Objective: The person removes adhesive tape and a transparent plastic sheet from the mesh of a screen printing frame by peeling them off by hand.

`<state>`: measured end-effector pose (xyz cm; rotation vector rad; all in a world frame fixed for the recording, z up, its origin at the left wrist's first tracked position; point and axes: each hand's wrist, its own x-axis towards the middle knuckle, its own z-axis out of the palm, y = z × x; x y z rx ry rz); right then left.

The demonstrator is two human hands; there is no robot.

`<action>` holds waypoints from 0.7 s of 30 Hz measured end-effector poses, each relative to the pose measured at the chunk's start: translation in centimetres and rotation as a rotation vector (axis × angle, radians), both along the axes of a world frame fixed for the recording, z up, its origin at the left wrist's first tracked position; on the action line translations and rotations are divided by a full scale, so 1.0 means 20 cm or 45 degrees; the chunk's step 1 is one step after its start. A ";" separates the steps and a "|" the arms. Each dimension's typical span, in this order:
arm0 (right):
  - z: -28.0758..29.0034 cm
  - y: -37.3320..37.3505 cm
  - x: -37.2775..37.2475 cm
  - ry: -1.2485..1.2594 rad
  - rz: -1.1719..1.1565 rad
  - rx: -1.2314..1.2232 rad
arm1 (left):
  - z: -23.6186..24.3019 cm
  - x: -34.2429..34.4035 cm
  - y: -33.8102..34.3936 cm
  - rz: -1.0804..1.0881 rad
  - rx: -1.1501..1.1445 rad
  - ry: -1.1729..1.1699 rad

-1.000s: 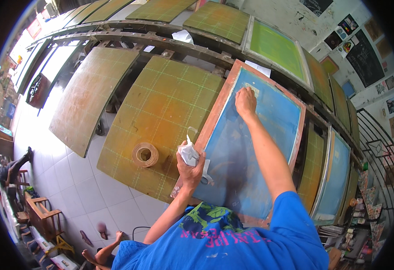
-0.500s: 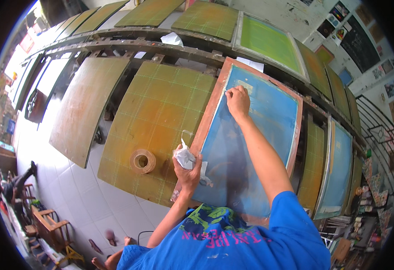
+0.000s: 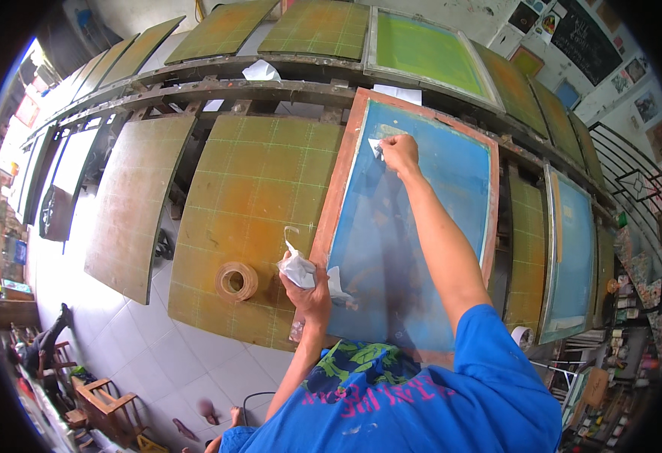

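Over the blue screen (image 3: 429, 226), far left, the right hand (image 3: 401, 154) pinches a white scrap (image 3: 375, 147) between fingertips: likely light, limp, tearable; grip its edge. By the screen's left edge, the left hand (image 3: 309, 297) clasps a white wad (image 3: 296, 269).

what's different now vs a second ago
The right hand has shifted slightly rightward on the blue screen, and a white scrap now shows at its pinched fingertips. No release is visible. The left hand still holds the crumpled white bundle; the brown tape roll stays put.
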<state>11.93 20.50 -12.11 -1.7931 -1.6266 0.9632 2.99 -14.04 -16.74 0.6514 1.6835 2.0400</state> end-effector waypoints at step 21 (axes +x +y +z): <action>-0.01 0.13 0.43 0.668 -0.133 -0.118 | 0.00 0.01 0.04 0.175 -0.160 0.261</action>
